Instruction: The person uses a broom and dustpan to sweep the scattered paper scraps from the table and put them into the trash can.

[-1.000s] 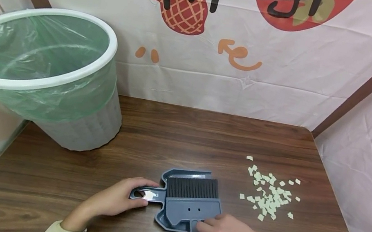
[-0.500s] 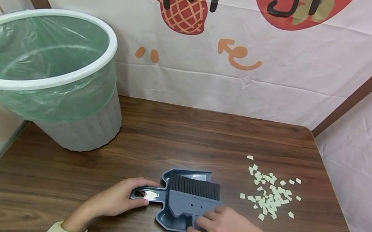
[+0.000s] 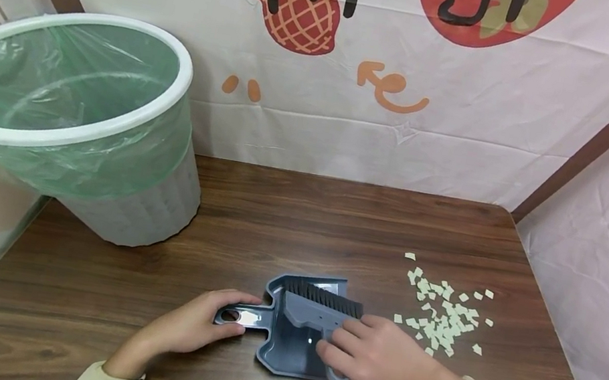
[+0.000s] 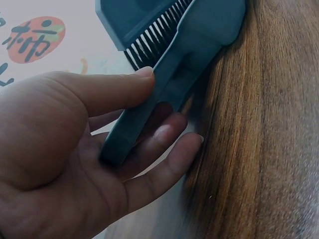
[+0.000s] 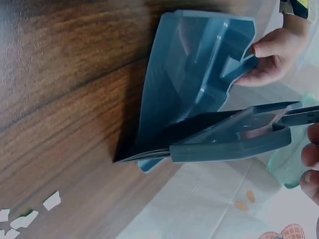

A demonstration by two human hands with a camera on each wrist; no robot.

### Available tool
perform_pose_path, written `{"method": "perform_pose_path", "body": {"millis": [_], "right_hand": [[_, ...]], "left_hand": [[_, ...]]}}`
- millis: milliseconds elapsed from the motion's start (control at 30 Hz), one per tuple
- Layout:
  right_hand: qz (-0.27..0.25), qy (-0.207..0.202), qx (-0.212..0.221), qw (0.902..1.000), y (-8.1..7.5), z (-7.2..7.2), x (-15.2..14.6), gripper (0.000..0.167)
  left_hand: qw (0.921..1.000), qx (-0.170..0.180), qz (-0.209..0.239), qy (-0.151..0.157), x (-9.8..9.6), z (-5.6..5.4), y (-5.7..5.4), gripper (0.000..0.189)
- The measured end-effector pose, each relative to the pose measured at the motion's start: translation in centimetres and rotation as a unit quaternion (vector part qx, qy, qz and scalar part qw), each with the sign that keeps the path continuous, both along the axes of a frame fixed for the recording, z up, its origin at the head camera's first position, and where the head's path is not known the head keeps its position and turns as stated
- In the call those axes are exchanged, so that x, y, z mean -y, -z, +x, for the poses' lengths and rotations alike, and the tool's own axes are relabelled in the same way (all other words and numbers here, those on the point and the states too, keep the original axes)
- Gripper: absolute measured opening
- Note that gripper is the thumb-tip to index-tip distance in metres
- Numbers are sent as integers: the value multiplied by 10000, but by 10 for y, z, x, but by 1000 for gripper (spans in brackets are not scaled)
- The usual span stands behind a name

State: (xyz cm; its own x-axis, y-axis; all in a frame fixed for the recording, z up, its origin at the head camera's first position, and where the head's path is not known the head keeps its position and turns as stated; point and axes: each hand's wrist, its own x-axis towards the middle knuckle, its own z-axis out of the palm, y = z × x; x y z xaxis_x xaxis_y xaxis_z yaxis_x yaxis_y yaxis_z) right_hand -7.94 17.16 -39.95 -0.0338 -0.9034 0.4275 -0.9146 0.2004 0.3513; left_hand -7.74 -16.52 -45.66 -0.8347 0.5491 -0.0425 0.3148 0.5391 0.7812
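A blue-grey dustpan (image 3: 290, 354) lies on the wooden table, its mouth toward the right. My left hand (image 3: 203, 323) grips its handle (image 4: 132, 122) between thumb and fingers. Held in my right hand (image 3: 385, 357) by the handle is a small hand brush (image 3: 310, 312) of the same colour. The brush is tilted, with its black bristles (image 3: 325, 297) over the far part of the pan. In the right wrist view, the bristle tips reach the pan's front lip; whether they touch it I cannot tell. Small pale paper scraps (image 3: 445, 322) lie scattered to the right, apart from brush and pan.
A tall bin (image 3: 137, 218) with a white rim and green plastic liner (image 3: 117, 174) stands at the table's back left. A printed cloth (image 3: 319, 142) hangs behind the table (image 3: 288, 214), and more cloth covers both sides.
My right hand has moved slightly away from me, lifting and tilting the brush off the dustpan's near part, so more of the pan shows. The left hand and pan have stayed put.
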Motion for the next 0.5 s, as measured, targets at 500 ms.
{"method": "perform_pose_path", "body": {"millis": [500], "right_hand": [[-1735,326,1915,9655,-13,-4,-15,28]], "left_hand": [[10000,91,-29,-19,0,0,0,43]]}}
